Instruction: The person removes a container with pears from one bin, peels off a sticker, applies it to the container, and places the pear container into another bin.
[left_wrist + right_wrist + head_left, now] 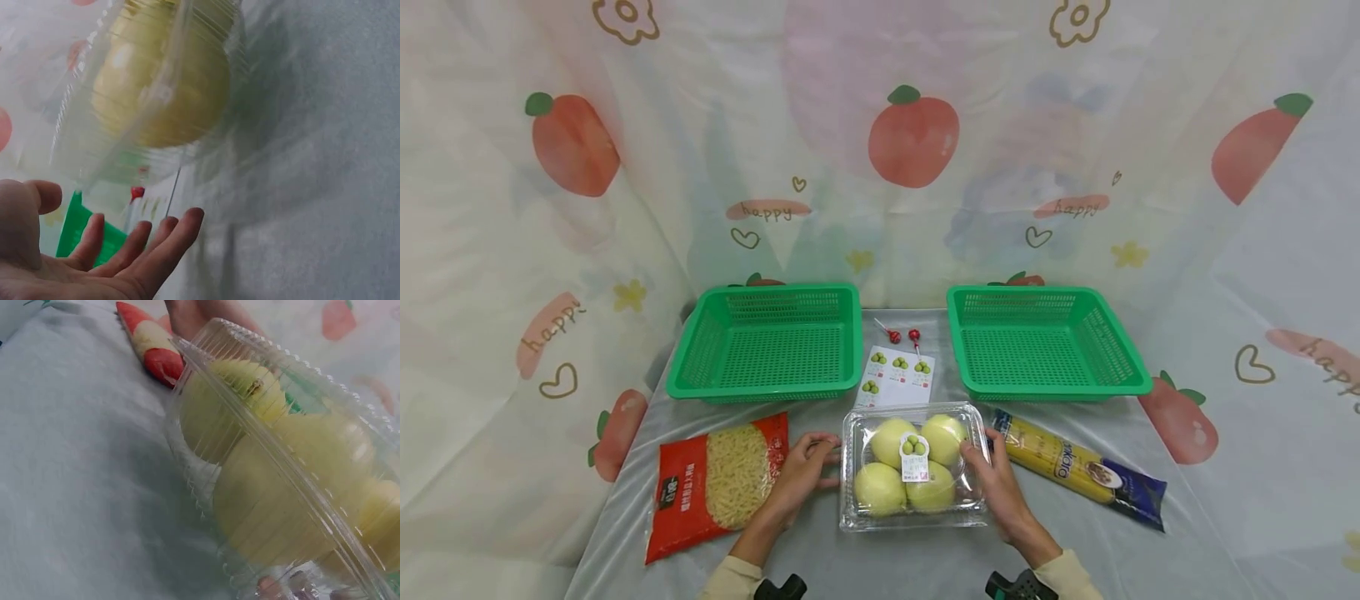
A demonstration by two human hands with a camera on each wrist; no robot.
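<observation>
My left hand fingers spread beside the clamshell (four pale fruits inside), my right hand fingers pressed against its right wall, noodle bag leftward.

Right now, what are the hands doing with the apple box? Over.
Left hand open beside the apple box, fingers straight. Right hand on the box's right side; grip unclear. Box flat on the table, lid closed. Nothing in the way.
</observation>
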